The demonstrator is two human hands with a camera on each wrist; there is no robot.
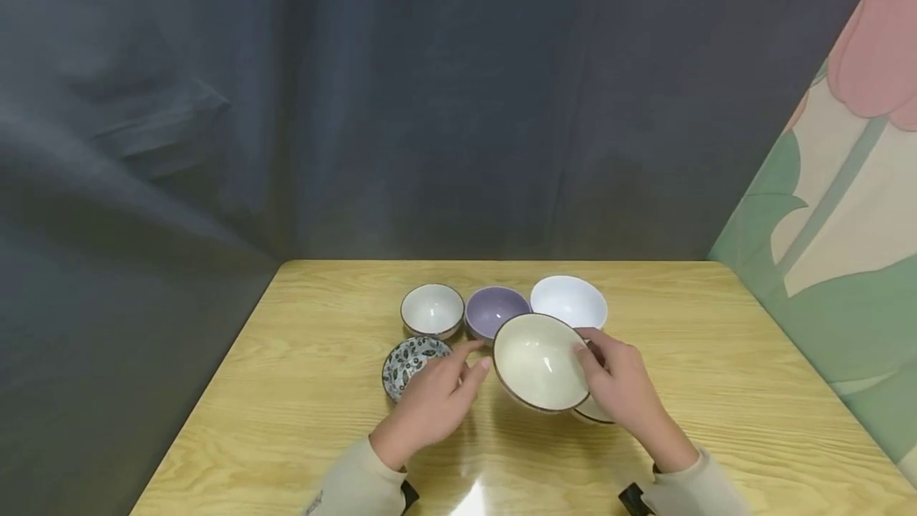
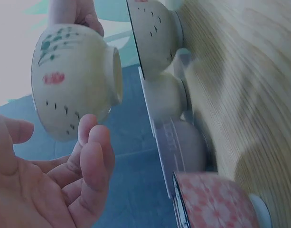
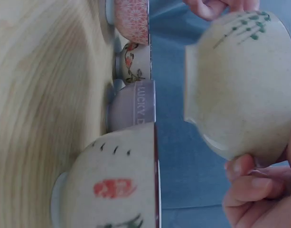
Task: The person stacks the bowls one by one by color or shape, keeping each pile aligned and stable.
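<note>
My right hand grips the right rim of a cream bowl, thumb inside and fingers beneath. Raised over the table, the bowl tilts its inside toward the head view. Its outer wall carries green painted leaves, and a red mark shows in the left wrist view. My left hand is just left of this bowl, fingers loosely bent and holding nothing. A second cream bowl with a brown rim stands on the table, mostly hidden beneath the raised one in the head view.
On the wooden table a small white bowl, a purple bowl and a larger white bowl stand in a back row. A bowl with a floral inside and red-patterned outside sits at left, partly behind my left hand.
</note>
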